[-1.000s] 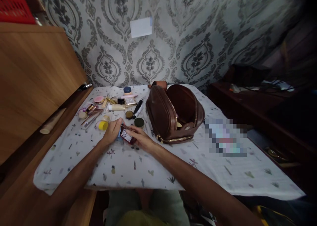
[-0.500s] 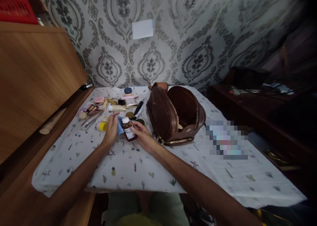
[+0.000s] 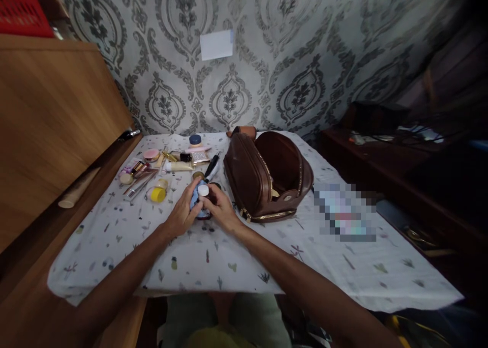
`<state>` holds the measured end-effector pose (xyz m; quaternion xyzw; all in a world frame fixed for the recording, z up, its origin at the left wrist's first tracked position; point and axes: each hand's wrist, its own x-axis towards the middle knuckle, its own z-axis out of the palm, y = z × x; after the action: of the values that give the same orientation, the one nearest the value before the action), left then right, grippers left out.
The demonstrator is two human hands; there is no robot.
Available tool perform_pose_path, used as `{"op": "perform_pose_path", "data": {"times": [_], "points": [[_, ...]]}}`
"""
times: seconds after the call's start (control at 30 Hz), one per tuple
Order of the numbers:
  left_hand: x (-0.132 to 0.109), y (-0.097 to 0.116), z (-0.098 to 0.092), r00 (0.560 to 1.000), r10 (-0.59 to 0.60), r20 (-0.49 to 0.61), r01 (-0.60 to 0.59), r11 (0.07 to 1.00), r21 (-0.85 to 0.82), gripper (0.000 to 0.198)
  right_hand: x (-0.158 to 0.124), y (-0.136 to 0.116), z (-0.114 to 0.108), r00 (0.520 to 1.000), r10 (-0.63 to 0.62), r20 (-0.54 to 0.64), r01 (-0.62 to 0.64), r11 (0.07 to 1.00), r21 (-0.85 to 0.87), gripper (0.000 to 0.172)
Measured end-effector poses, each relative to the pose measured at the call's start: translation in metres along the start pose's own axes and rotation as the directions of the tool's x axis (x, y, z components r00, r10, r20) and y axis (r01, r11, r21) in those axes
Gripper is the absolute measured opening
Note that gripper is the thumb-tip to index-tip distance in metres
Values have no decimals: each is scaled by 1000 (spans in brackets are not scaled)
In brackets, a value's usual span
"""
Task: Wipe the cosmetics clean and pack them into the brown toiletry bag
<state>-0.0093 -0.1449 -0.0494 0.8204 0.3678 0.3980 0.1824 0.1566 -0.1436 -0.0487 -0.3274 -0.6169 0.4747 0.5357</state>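
A small brown bottle with a white cap (image 3: 203,190) is between my two hands above the near middle of the table. My right hand (image 3: 222,209) is closed around the bottle's right side, with the thumb just below the cap. My left hand (image 3: 180,214) is closed on a blue cloth (image 3: 194,195), which it presses against the bottle's left side. Fingers and cloth hide most of the bottle and its label. Just to the right stands a brown leather bag (image 3: 247,177), unzipped and gaping, with something pale inside.
Several cosmetics lie at the back left, among them a cream tube (image 3: 179,166), a blue-lidded jar (image 3: 195,140) and a yellow-capped container (image 3: 157,194). A pixelated flat item (image 3: 345,213) lies right of the bag. A wooden cabinet (image 3: 57,119) borders the left side.
My left hand has moved right and brought the blue cloth onto the bottle. The bottle is more upright, and its label is now mostly covered.
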Motion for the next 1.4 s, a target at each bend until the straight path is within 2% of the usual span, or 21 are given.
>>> {"op": "perform_pose_path", "data": {"times": [0.1, 0.17, 0.33, 0.6, 0.67, 0.77, 0.83, 0.93, 1.07, 1.23, 1.4], "points": [[-2, -3, 4, 1000, 2, 1, -2, 999, 49, 56, -1, -3, -6, 997, -57, -47, 48, 983, -177, 30], [-2, -7, 6, 1000, -8, 2, 7, 996, 89, 55, -1, -3, -9, 995, -80, -60, 64, 971, -229, 32], [-1, -12, 5, 996, 85, -12, -82, 982, 171, 49, 2, -6, -14, 981, -158, -115, 123, 957, -264, 33], [0, -4, 1, 982, 177, -65, -155, 955, 253, 41, 6, -7, -24, 969, -206, -139, 158, 943, -293, 30], [0, -1, 1, 980, 171, -107, -140, 959, 245, 41, 8, -4, -26, 972, -202, -121, 160, 944, -288, 31], [2, 6, 1, 959, 150, -240, -94, 968, 231, 34, 9, -1, -28, 975, -191, -117, 152, 947, -282, 32], [4, 10, 1, 947, 175, -269, -113, 967, 229, 28, 10, 1, -28, 974, -190, -120, 151, 949, -278, 34], [5, 16, 1, 941, 279, -190, -229, 942, 245, 27, 10, 1, -29, 973, -196, -124, 157, 949, -274, 37], [1, 19, -1, 913, 405, -49, -379, 886, 268, 26, 12, 1, -31, 971, -197, -135, 154, 949, -276, 43], [-13, 21, -9, 913, 389, 125, -409, 869, 279, 18, 12, 0, -32, 972, -188, -141, 141, 947, -289, 38], [-26, 19, -14, 880, 387, 276, -452, 861, 235, 15, 11, -3, -30, 974, -177, -144, 127, 945, -301, 33]]}}
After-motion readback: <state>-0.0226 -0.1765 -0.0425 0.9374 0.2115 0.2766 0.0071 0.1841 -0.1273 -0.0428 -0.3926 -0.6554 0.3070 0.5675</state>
